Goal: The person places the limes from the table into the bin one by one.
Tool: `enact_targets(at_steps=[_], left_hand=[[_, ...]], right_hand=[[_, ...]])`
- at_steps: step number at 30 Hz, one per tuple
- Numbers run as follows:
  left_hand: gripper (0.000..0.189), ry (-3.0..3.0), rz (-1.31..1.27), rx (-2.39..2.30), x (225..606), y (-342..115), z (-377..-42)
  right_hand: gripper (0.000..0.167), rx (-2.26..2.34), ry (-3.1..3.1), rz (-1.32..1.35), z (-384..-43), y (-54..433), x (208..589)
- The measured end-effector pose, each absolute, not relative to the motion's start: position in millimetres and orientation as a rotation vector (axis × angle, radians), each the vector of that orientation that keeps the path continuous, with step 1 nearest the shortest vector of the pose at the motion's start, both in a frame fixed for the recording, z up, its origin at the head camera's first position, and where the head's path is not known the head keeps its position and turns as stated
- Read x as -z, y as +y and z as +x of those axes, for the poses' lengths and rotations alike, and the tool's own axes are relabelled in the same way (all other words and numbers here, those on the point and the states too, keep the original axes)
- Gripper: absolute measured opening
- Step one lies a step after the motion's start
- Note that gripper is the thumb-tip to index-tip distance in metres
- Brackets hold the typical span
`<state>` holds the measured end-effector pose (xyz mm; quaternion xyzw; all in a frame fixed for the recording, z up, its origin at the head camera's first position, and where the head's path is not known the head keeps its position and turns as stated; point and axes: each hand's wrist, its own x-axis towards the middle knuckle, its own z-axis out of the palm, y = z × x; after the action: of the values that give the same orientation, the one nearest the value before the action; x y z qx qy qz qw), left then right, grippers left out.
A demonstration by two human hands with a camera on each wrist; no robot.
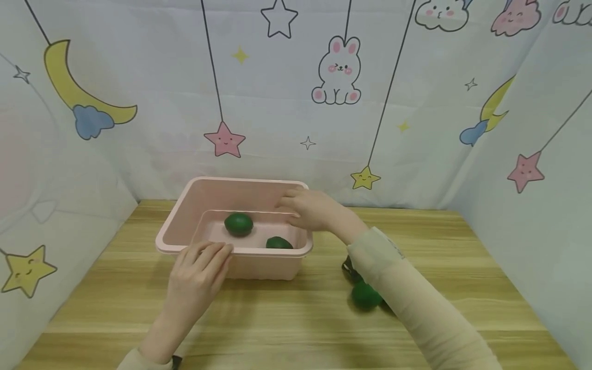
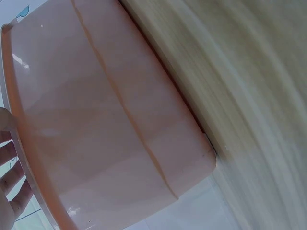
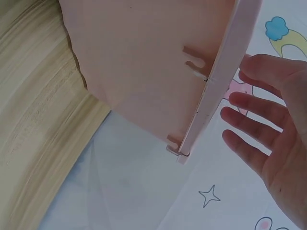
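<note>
A pink plastic bin (image 1: 263,265) stands on the wooden table, with two dark green oval fruits inside: one fruit (image 1: 238,224) whole in view, the other fruit (image 1: 279,243) partly hidden behind the front rim. My left hand (image 1: 199,272) holds the bin's front rim; in the left wrist view its thumb (image 2: 6,120) lies on the outer side, the fingers behind the rim. My right hand (image 1: 307,208) hovers over the bin's right end, and nothing shows in it. The right wrist view has its fingers (image 3: 249,122) spread loosely beside the rim.
On the table (image 1: 444,267) right of the bin lie another dark green round thing (image 1: 365,295) and a blackish thing (image 1: 350,268), both partly covered by the right sleeve (image 1: 416,303). A white cloth (image 1: 277,103) with cartoon prints hangs behind and at both sides.
</note>
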<state>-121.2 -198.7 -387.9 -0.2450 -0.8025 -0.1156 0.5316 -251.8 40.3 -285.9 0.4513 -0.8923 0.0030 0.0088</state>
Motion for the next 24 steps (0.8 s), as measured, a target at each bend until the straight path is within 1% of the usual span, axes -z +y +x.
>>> enact_targets(at_steps=[24], left_hand=[[0.027, -1.915, -0.586, 0.292, 387, -198, -122]], right_hand=[[0.036, -0.242, -2.609, 1.290, -228, 69, 294]])
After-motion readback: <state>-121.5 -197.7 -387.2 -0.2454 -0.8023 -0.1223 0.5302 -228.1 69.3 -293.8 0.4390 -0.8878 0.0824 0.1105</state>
